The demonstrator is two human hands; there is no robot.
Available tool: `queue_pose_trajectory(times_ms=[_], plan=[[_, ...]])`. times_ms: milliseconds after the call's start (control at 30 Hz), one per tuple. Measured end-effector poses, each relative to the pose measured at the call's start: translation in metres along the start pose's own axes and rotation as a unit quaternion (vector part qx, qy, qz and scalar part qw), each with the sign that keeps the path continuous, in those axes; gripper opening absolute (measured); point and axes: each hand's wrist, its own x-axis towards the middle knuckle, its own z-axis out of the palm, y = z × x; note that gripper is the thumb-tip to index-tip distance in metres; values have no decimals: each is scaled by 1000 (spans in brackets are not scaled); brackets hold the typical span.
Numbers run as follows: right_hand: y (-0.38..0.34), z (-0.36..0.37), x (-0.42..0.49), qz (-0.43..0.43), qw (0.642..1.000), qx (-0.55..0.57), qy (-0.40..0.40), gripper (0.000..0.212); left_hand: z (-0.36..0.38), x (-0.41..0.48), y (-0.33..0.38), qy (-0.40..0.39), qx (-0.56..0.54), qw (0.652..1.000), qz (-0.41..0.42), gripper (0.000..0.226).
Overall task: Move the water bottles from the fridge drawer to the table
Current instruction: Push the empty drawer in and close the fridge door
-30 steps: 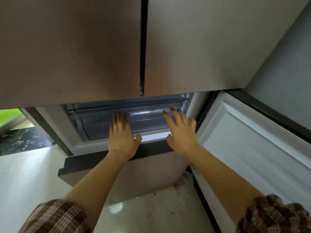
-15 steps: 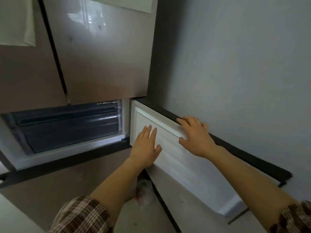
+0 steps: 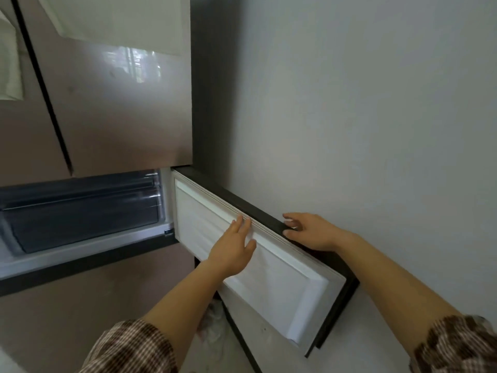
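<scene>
- The left grip (image 3: 232, 251), a bare hand, lies flat and open on the white inner face of the lower fridge door (image 3: 271, 281). Its fingers are straight and close together, and the fingertips reach the pale seal strip along the door's upper edge.
- The right grip (image 3: 312, 232), also a bare hand, holds the dark top edge of the same door. The thumb is on the near side and the fingers curl over the far side, next to the wall (image 3: 363, 103).
- The door is swung wide open to the right, so its outer face lies close along the grey wall.
- The 2 grips are near each other but do not touch, the left one lower and nearer the hinge side.
- The fridge drawer (image 3: 80, 216) sits at the left inside the open lower compartment, pushed in, well apart from both grips. Its front is dark and translucent.
- I cannot tell whether water bottles lie in the drawer, because its front shows only dim reflections.
- Above the compartment, 2 glossy brown upper doors (image 3: 115, 103) are closed. A pale sheet (image 3: 121, 20) is stuck near the top of the right one.
- Both forearms are bare, and brown checked sleeves (image 3: 129, 345) are pushed up near the elbows.
- A crumpled white bundle (image 3: 213, 327) lies on the floor below the open door.
</scene>
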Motion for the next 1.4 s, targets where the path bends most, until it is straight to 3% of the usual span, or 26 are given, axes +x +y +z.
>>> queue_pose_trajectory(times_ms=[100,233,300,400,533,833,967,1100,1167,1233,1400], plan=[[-16,-6,2,-39,996,-40,-64,46,-12,-18,-6,20,-50,998,-28,58],[-49,6,4,-112,986,-38,-120,51,-44,-52,-23,31,-114,990,-77,54],[-68,20,8,-147,982,-21,-119,65,-62,-70,-32,22,-135,985,-101,53],[-99,43,17,-176,977,-17,-118,102,-92,-99,-47,-3,-157,981,-116,46],[-145,79,33,-223,963,-79,-132,112,-132,-140,-76,-25,-217,964,-152,45],[-251,137,75,-342,923,-167,-56,102,-218,-190,-155,-1,-58,975,-215,21],[-301,160,103,-354,910,-217,-19,103,-245,-193,-194,-5,-27,969,-246,36],[-351,190,131,-338,909,-241,41,101,-259,-193,-249,-22,153,956,-249,97],[-375,204,147,-325,909,-252,71,94,-266,-194,-280,4,263,939,-222,111],[-398,215,163,-306,912,-258,88,88,-273,-189,-311,32,328,921,-208,114],[-437,237,202,-267,900,-313,141,82,-290,-167,-380,103,369,904,-187,103]])
